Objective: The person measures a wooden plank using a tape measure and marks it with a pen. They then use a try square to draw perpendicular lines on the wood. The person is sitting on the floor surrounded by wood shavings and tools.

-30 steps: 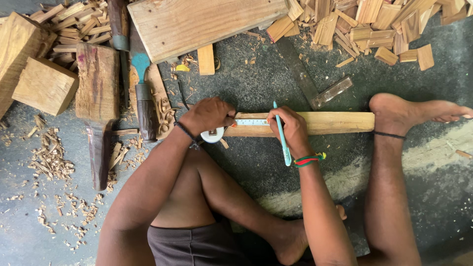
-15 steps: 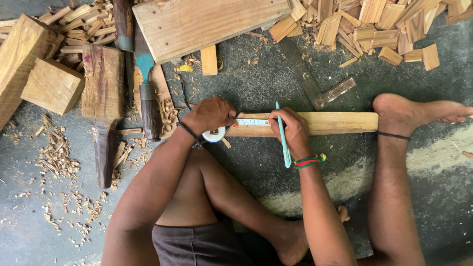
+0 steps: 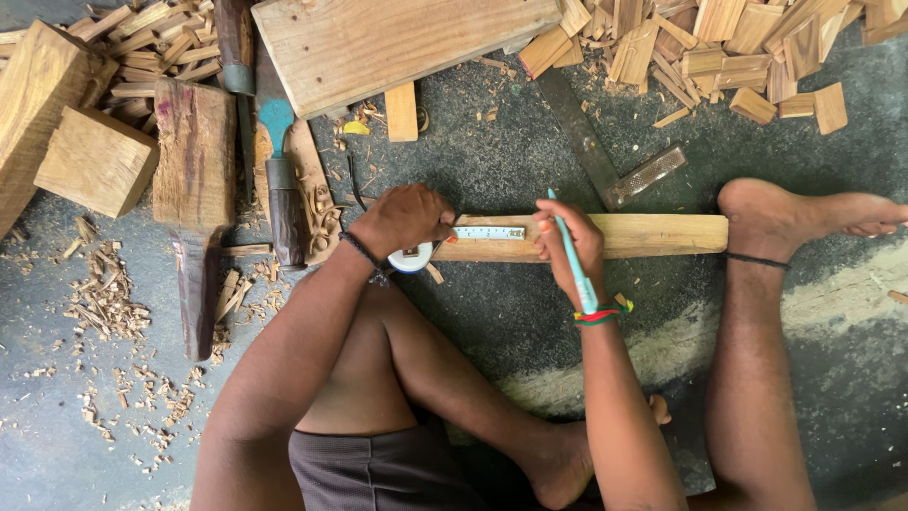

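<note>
Seated on dark floor, wooden strip lying crosswise, far end pinned under right foot. Left hand clamped on white tape measure case at near end of strip; blade drawn out flat along top face. Right hand closed around teal pen, fingertips pressing blade end to wood; 2 hands apart, joined only by tape. Risks, as judgement: blade likely to slip or snap back if right fingertips lift, spoiling reading; strip restrained by 1 foot only, so liable to pivot under marking pressure; pen held shaft-up, tip not seen on wood, so mark could land off line; chisel and metal file lying loose nearby, hazard to bare foot and knee. Against frame 1.0 s ago: grip, tape and strip unchanged in relation; pen marginally more upright; slight shift of view only, wood blocks at left sitting differently in frame.
</note>
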